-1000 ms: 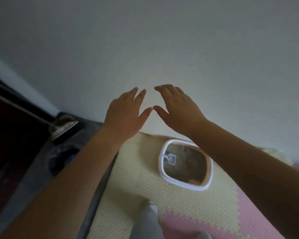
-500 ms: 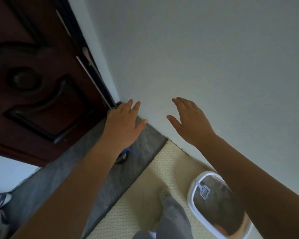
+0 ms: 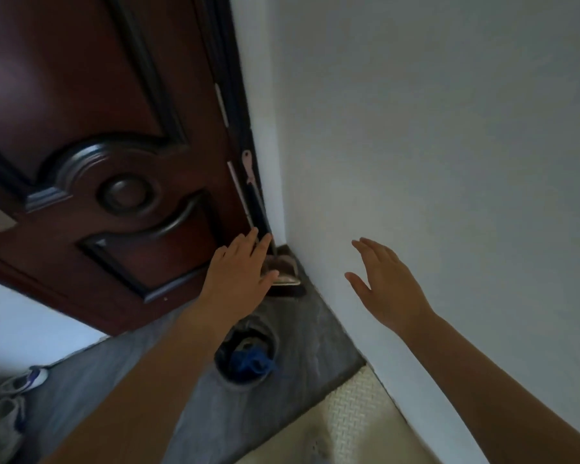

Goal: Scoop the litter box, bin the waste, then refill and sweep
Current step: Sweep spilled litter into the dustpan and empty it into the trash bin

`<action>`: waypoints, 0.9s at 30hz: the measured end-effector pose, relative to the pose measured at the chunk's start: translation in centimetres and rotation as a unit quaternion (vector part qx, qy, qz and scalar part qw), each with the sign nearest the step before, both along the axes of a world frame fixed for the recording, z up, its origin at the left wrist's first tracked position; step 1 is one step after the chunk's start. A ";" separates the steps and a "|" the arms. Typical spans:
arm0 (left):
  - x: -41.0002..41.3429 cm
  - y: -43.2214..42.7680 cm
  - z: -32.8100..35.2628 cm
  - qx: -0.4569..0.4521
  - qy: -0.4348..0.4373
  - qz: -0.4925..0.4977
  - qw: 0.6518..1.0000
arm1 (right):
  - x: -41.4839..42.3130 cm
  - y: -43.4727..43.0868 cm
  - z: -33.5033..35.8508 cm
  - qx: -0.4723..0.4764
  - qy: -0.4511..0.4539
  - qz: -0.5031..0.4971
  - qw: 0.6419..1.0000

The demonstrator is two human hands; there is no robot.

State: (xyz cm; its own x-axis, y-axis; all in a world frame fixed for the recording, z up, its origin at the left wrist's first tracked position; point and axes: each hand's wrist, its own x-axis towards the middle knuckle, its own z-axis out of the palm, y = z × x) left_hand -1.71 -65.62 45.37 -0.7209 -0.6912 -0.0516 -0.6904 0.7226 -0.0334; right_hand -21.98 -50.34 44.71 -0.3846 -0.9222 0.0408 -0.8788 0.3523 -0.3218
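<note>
1. At the corner where the dark door [image 3: 114, 145] meets the white wall [image 3: 449, 145], the head view shows us a dustpan [image 3: 283, 274] standing on the grey stone floor [image 3: 315, 336]. Two thin handles [image 3: 248, 202] lean up along the door frame. Whether a broom head sits beneath the pan we cannot tell.
2. Our left grip [image 3: 238, 279] is wide, fingers straight, holding nothing. Its fingertips overlap the handles' lower end, and we cannot tell whether they touch.
3. Our right grip [image 3: 385, 286] is wide and empty too, raised before the wall, well apart from the tools.
4. A small bin [image 3: 248, 363] with something blue inside sits just below the left wrist, and a cream mat [image 3: 349, 416] edges the floor at lower right. The litter box is not in this view.
5. We judge the step to be fetching the sweeping tools. To do it well, we should close the left grip round both handles low down, where they run together. Then we lift straight up so the pan clears the corner without scraping the door, and let the right grip take one tool.
</note>
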 end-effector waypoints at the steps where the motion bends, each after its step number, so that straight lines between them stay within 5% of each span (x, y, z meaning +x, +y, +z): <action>1: -0.1 -1.3 -0.1 0.002 0.003 0.013 1.000 | -0.6 -2.1 -0.3 0.005 -0.002 0.015 1.000; 10: 1.5 -12.6 -1.1 0.002 0.029 0.122 0.992 | -0.2 -20.1 -0.9 0.007 -0.059 0.128 0.990; 24: -2.8 -26.7 -4.8 0.058 0.005 0.136 0.989 | -3.1 -38.3 -4.4 0.031 -0.113 0.181 0.976; 27: -4.5 -29.8 -6.1 0.070 0.013 0.147 0.987 | -4.5 -43.4 -6.4 0.037 -0.069 0.224 0.971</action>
